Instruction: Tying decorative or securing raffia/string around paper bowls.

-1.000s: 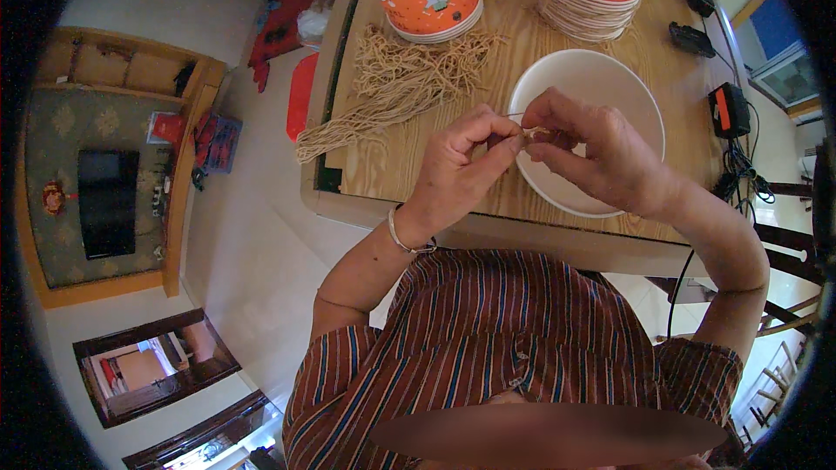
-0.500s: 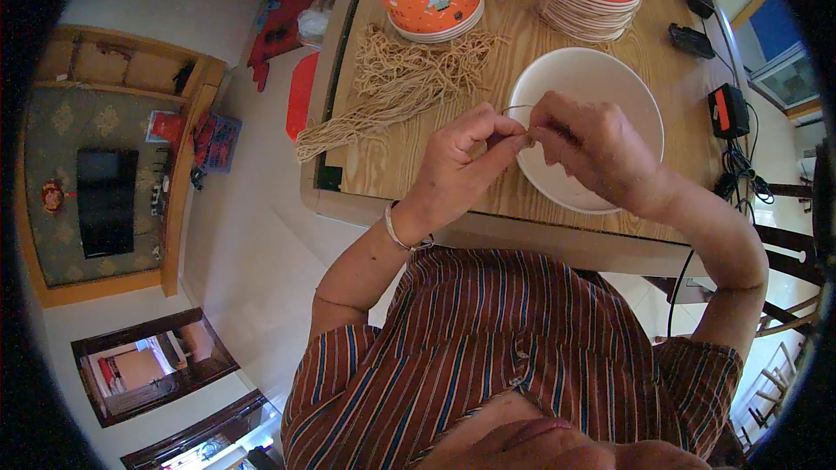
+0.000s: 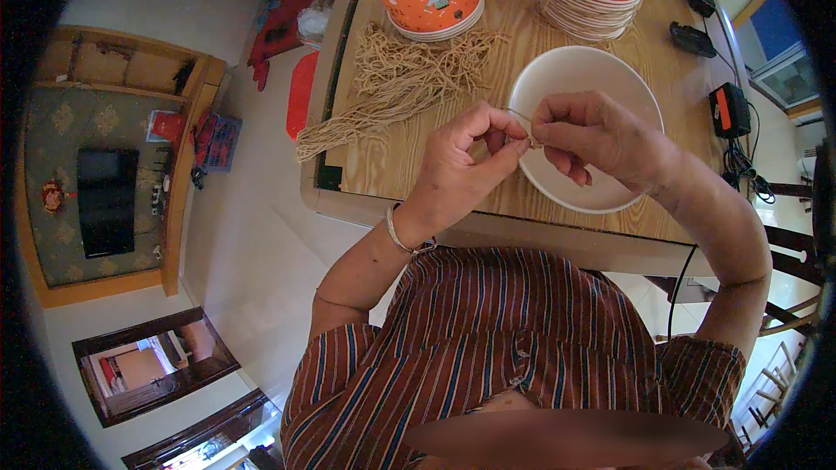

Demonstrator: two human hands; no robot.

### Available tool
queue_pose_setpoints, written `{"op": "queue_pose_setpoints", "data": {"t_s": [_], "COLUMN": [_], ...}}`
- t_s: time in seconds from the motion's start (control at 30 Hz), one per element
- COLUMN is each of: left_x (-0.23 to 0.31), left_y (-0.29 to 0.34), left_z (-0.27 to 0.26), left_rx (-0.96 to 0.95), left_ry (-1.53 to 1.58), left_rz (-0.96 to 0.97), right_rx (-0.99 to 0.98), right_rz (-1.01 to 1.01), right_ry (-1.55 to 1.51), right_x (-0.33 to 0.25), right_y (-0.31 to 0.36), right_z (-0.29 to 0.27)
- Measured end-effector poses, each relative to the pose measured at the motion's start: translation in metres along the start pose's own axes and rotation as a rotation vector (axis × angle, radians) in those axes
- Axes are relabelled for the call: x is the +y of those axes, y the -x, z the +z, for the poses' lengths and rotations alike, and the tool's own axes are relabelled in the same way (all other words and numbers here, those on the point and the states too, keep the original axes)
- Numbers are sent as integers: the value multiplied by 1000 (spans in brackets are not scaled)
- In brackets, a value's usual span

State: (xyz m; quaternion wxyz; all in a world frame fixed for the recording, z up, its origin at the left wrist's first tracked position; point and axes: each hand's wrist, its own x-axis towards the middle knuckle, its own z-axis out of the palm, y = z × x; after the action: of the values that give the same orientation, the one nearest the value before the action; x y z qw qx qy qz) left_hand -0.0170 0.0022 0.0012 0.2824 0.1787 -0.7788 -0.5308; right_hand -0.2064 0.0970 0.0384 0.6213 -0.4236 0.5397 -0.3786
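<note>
My left hand (image 3: 466, 157) and my right hand (image 3: 605, 139) meet fingertip to fingertip over the left rim of a white round tub (image 3: 601, 74), whose open top faces up. Between them is a thin piece of cord (image 3: 519, 113), which arches in a small loop above the fingers. Thumb and forefinger of my left hand pinch it, and my right thumb and forefinger close on it too, the other right fingers curled loosely. The exact spot where they meet is partly hidden. Beyond my left hand lies a tangled bundle of beige cords (image 3: 409, 83) on the wooden table (image 3: 383, 174).
A stack of orange-and-green patterned tubs (image 3: 435, 0) stands at the far left of the table, and a taller orange stack (image 3: 592, 9) at the back. Black power adapters (image 3: 730, 111) with cables line the right edge. A red stool (image 3: 302, 96) is beside the table's left side.
My right fingertips have shifted slightly and its lower fingers have loosened outward. The cord loop rises a bit more between the hands. My left hand has hardly moved.
</note>
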Motion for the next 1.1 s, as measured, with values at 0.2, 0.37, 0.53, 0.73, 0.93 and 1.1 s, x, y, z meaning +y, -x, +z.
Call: {"op": "queue_pose_setpoints", "data": {"t_s": [0.2,0.37,0.53,0.73,0.93,1.1], "left_x": [6,1,4,1,0,1], "left_y": [-1,0,2,4,4,2], "left_z": [0,-4,-5,-4,-4,-5], "left_rx": [2,-17,-67,-64,-14,-21], "left_ry": [-55,-132,264,474,476,396], "left_rz": [22,66,-298,-344,-358,-354], "right_rx": [3,14,58,76,82,215], "right_rz": [49,10,-108,-179,-284,-393], "right_ry": [-77,41,197,327,398,537], "right_x": [1,1,10,8,0,4], "right_y": [-1,-2,-1,3,12,7], "right_z": [-1,-4,4,10,10,13]}}
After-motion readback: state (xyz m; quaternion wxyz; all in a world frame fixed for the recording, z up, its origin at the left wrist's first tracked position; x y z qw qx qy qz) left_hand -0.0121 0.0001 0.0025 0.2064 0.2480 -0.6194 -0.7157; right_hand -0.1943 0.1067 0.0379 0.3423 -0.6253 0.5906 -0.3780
